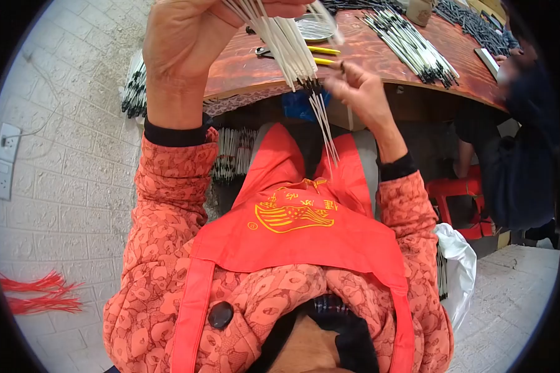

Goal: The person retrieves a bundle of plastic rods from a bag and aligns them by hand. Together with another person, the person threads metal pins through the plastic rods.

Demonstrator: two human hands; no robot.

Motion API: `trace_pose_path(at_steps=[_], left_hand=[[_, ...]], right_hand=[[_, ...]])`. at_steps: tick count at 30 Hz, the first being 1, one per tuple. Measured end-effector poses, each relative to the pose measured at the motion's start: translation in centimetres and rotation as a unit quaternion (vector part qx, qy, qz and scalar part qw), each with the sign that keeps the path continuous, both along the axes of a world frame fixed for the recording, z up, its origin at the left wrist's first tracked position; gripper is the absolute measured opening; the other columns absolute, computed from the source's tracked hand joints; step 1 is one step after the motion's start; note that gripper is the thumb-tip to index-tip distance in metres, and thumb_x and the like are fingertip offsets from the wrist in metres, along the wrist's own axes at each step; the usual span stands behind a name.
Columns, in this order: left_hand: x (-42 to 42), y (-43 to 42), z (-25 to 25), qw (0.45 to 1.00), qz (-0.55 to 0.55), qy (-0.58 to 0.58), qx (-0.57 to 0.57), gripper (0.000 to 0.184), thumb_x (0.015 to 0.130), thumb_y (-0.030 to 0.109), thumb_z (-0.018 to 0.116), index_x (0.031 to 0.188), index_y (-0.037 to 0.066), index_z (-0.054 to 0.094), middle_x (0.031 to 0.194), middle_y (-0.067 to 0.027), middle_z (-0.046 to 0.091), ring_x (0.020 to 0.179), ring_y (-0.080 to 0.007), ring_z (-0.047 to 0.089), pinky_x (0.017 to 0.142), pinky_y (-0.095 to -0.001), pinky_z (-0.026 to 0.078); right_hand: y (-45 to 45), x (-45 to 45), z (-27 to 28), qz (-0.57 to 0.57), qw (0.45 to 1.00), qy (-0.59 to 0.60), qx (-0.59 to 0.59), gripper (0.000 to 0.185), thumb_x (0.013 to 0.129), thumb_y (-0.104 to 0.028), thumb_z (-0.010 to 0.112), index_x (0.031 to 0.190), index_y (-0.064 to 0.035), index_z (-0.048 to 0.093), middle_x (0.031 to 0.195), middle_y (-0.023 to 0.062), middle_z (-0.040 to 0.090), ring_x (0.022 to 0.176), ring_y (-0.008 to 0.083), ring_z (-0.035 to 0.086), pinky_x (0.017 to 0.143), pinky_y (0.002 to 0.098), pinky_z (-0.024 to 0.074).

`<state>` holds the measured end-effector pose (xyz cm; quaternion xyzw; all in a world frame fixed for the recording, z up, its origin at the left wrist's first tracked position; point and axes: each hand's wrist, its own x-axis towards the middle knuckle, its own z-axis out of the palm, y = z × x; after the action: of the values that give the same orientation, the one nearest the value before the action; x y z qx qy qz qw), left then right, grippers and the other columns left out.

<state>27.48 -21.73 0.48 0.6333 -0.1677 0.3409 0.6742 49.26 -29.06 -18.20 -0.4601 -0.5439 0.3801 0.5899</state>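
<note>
High in front of me, my left hand [190, 43] is closed around a bundle of thin white sticks [289, 53] with black tips, fanned downward. Several thin white rods [322, 118] extend below the black tips, over my lap. Just right of the tips is my right hand [362, 93], its fingers curled and thumb and forefinger drawn together, partly blurred. Whether it pinches anything is unclear. Behind the bundle, a tool with yellow handles [323, 61] lies on the wooden table [236, 65], near a round shiny dish [317, 30].
More black-tipped white sticks [410, 46] lie on the table at right, with a heap of dark pieces [473, 28] beyond. A person in dark clothes [526, 137] is at the right, near a red stool [457, 199]. Red strands [43, 292] lie at left; a white bag [457, 261] stands at right.
</note>
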Motion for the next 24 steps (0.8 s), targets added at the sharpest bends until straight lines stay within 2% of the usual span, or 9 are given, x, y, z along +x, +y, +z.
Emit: trace_pose_path(at_steps=[2,7,9,10,11,13,15,20,24], left_hand=[[-0.1,-0.4,-0.1,1.000,-0.002,-0.001,0.007,0.029,0.098,0.009,0.049,0.124,0.000,0.051,0.103,-0.0285,0.066,0.093,-0.0433,0.067,0.077,-0.0541,0.059],[-0.5,-1.3,-1.4,0.999,0.003,0.003,-0.032,0.030,0.097,0.008,0.049,0.125,-0.001,0.051,0.103,-0.0306,0.065,0.091,-0.0443,0.067,0.076,-0.0548,0.059],[-0.4,-0.9,-2.0,0.999,-0.038,-0.011,-0.034,0.032,0.097,0.007,0.050,0.127,-0.001,0.049,0.104,-0.0316,0.064,0.091,-0.0441,0.067,0.076,-0.0556,0.058],[-0.6,-0.5,-2.3,0.998,-0.052,-0.001,-0.025,0.033,0.096,0.007,0.050,0.129,0.000,0.049,0.105,-0.0321,0.064,0.092,-0.0440,0.067,0.077,-0.0563,0.058],[-1.9,-0.8,-2.2,1.000,-0.009,0.022,-0.019,0.033,0.096,0.008,0.051,0.128,0.000,0.050,0.105,-0.0309,0.064,0.091,-0.0444,0.066,0.078,-0.0561,0.056],[-3.1,-2.0,-1.3,0.997,0.023,0.057,0.042,0.028,0.097,0.010,0.049,0.124,-0.001,0.050,0.107,-0.0339,0.061,0.089,-0.0498,0.064,0.078,-0.0589,0.053],[-3.9,-2.2,-2.6,1.000,0.021,-0.007,0.014,0.028,0.092,0.004,0.055,0.116,-0.010,0.054,0.094,-0.0286,0.067,0.084,-0.0408,0.069,0.074,-0.0490,0.058],[-7.0,-3.6,-10.7,0.985,0.123,0.080,-0.094,0.021,0.074,0.000,0.075,0.093,-0.001,0.066,0.082,-0.0192,0.070,0.075,-0.0299,0.070,0.070,-0.0407,0.057],[-7.3,-2.6,-13.1,0.944,0.249,0.212,0.042,0.016,0.073,-0.002,0.078,0.085,0.003,0.068,0.082,-0.0092,0.070,0.074,-0.0181,0.067,0.071,-0.0319,0.054]], right_hand=[[-1.1,-1.3,-0.6,0.121,0.991,0.060,-0.023,0.061,0.075,-0.007,0.077,0.131,-0.0005,0.054,0.093,0.0057,0.061,0.076,0.0102,0.062,0.067,0.0208,0.0489],[-1.6,-4.6,-2.0,0.171,0.974,-0.135,-0.068,0.089,0.061,-0.023,0.087,0.137,-0.0012,0.047,0.106,0.0109,0.059,0.081,0.0121,0.054,0.070,0.0281,0.0478],[-1.5,-6.9,-2.4,0.146,0.982,-0.117,0.004,0.079,0.064,-0.027,0.085,0.132,-0.0043,0.052,0.102,0.0119,0.064,0.079,0.0167,0.056,0.074,0.0329,0.0489],[-1.2,-7.3,-2.4,0.117,0.970,-0.204,-0.055,0.061,0.071,-0.028,0.079,0.125,-0.0085,0.059,0.096,0.0147,0.067,0.080,0.0227,0.061,0.078,0.0373,0.0490],[-0.3,-7.8,-3.9,0.115,0.977,-0.168,-0.058,0.049,0.077,-0.018,0.077,0.122,-0.0035,0.060,0.079,-0.0022,0.053,0.070,0.0109,0.052,0.064,0.0298,0.0486],[1.5,-7.1,-3.8,0.157,0.957,-0.197,-0.143,0.032,0.079,-0.029,0.072,0.101,-0.0076,0.069,0.088,0.0171,0.067,0.083,0.0312,0.065,0.073,0.0403,0.0490],[3.3,-5.8,-4.2,0.096,0.939,-0.325,-0.055,0.030,0.079,-0.032,0.072,0.092,-0.0052,0.069,0.085,0.0181,0.067,0.083,0.0342,0.065,0.072,0.0421,0.0493],[6.7,-4.0,-7.8,0.016,0.835,-0.547,-0.065,0.037,0.073,-0.039,0.074,0.077,-0.0036,0.065,0.079,0.0218,0.064,0.079,0.0394,0.063,0.069,0.0490,0.0497],[6.1,-6.0,-15.3,0.184,0.914,-0.320,-0.169,0.029,0.071,-0.031,0.073,0.087,-0.0077,0.068,0.085,0.0160,0.066,0.081,0.0356,0.063,0.074,0.0444,0.0507]])
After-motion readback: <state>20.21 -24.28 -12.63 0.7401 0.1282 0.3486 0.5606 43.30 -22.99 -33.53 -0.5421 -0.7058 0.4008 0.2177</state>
